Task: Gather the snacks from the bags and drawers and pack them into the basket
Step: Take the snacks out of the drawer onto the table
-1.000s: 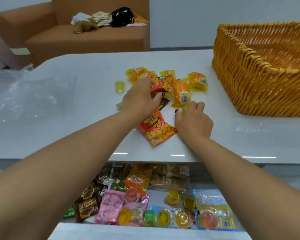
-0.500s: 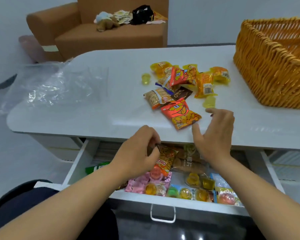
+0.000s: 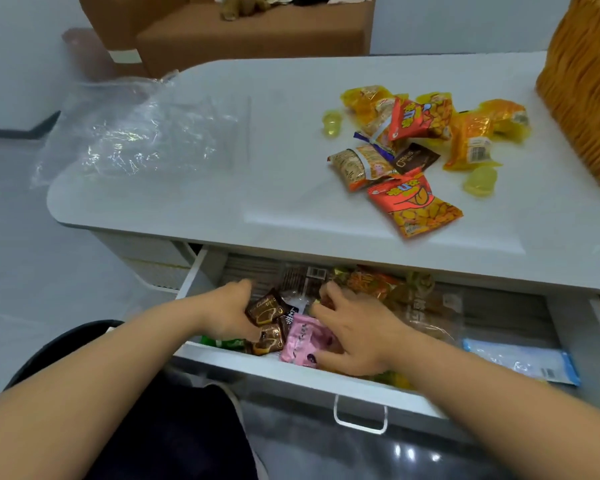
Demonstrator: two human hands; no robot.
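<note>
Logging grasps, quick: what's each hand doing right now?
Left hand: grips brown chocolate snack packets in the drawer.
Right hand: fingers curled on the pink packet; a firm hold cannot be told.

Single head-worn wide-angle view, looking forward and steeply down from above the seated lap. Close to the open drawer (image 3: 291,367) at lower centre, with both forearms entering from the near edge. Farther off, the white table (image 3: 194,202) across the middle, basket (image 3: 589,98) cut by the right edge, brown sofa (image 3: 250,39) at the far top. Straight edges bowed toward the borders. No second view.
</note>
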